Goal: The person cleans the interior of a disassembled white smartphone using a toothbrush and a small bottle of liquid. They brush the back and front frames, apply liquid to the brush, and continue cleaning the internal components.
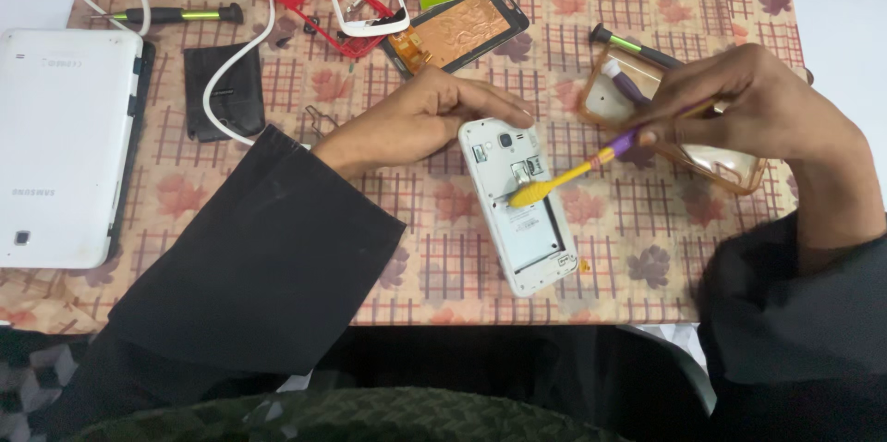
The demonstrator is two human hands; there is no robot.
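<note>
Phone (517, 206): laid back-up w/o cover on checked tablecloth (443, 248), btwn both hands; white, battery bay exposed.
Left hand (425, 114): pressed flat on phone's top edge, fingers nearly straight, nothing gripped.
Right hand (758, 100): closed on toothbrush (577, 169), held to phone's right.
Toothbrush: yellow & purple, head rested in phone's bay.

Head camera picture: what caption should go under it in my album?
Left hand steadies an opened white phone while the right hand brushes inside it with a yellow toothbrush.
</note>
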